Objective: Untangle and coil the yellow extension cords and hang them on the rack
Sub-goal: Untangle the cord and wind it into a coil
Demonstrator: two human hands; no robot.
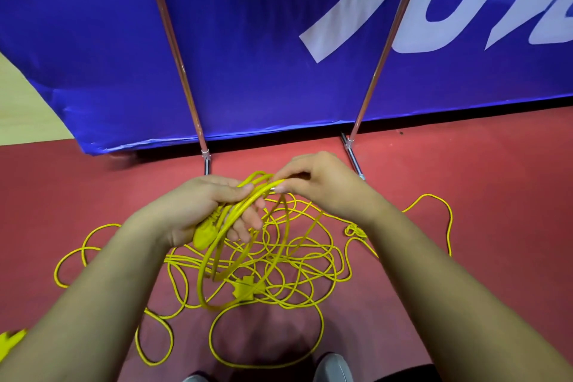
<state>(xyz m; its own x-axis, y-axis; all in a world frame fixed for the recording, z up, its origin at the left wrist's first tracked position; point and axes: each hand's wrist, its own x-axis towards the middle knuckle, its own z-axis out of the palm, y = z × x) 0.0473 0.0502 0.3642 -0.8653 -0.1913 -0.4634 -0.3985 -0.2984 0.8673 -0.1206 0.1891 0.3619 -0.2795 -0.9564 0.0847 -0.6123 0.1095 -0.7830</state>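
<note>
The left hand [198, 208] is closed round a small coil [254, 192] of yellow cord. A few loops hang from it toward six o'clock, and a yellow plug [201, 237] pokes out at the heel of the palm. The right hand [322, 183], near it at two o'clock, pinches the cord between thumb and fingertips, seemingly feeding the next loop across.

Most of the cord lies as a loose tangle [294, 257] on the red floor [465, 257] directly below both hands. A socket block [246, 288] sits in it at six o'clock, and a small knot [355, 229] lies out at three o'clock. The rack [381, 59] stands at twelve o'clock before a blue banner [263, 56], and no cord shows on the part in view.

Coiling looks barely begun, and the risks lie in the heap:
- The hanging loops dangle right over the strands and could hook one.
- A hard pull on the feed would likely tighten the crossings and cinch that knot.
- The socket block could drag through a loop and lock it.
- I cannot tell how many cords are mixed here, so a second one might get wound in.
- The shoes [335, 366] at six o'clock stand close to a floor loop, and a foot on it would jerk the coil loose.
</note>
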